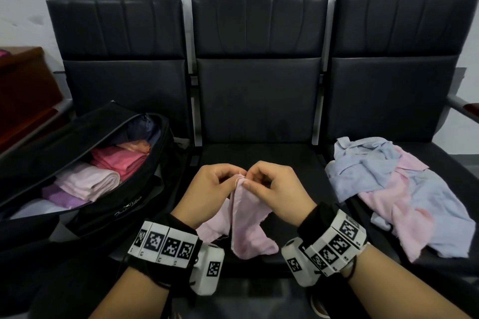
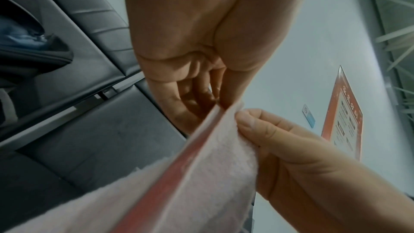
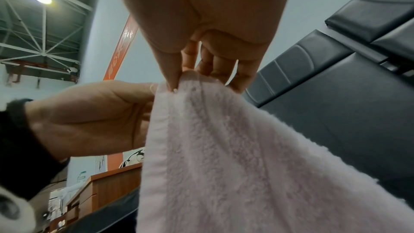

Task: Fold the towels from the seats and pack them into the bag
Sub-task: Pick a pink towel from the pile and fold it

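A pale pink towel (image 1: 246, 217) hangs over the middle seat (image 1: 259, 155), pinched at its top edge by both hands held close together. My left hand (image 1: 215, 181) pinches the top edge of the pink towel (image 2: 215, 162) from the left. My right hand (image 1: 269, 181) pinches the same edge of the pink towel (image 3: 224, 148) from the right. The towel's lower end droops to the seat front. A black bag (image 1: 85, 158) lies open on the left seat, holding several folded towels (image 1: 103, 173) in pink, lilac and white.
A crumpled heap of light blue and pink towels (image 1: 399, 197) lies on the right seat. A brown wooden counter (image 1: 23, 93) stands at the far left beyond the bag. A metal armrest (image 1: 464, 109) juts out at the right edge.
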### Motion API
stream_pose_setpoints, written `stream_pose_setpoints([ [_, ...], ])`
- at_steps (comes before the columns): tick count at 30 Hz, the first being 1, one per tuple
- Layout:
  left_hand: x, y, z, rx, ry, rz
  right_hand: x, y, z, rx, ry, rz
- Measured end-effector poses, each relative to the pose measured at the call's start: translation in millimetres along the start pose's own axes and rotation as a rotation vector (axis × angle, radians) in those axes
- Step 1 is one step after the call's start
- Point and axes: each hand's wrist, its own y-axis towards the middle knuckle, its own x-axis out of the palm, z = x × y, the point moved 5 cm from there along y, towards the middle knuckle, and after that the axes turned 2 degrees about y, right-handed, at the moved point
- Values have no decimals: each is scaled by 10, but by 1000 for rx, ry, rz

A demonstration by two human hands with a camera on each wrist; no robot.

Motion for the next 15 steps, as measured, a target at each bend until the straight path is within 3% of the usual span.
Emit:
stream_pose_setpoints([
  [7,-17,-59,64,64,158,-21,43,23,29,33,-22,62],
  [12,-48,-56,92,170,362,87,89,33,-10,50,21,37],
  [15,-122,-52,105,212,393,181,94,31,16,40,-7,-76],
])
